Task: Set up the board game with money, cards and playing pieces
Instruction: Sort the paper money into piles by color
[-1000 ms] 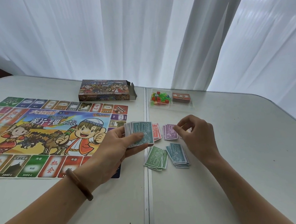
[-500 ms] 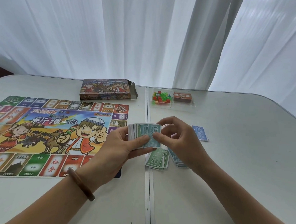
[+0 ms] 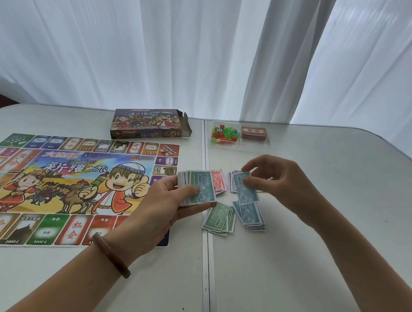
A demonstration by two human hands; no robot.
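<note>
Right hand (image 3: 284,187) now pinches a teal note (image 3: 245,188) near the teal pile (image 3: 251,214).

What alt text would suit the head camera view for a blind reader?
A person's left hand grips a thick stack of paper play money while the right hand pinches one blue bill above sorted piles on a white table, beside a colourful game board.
</note>
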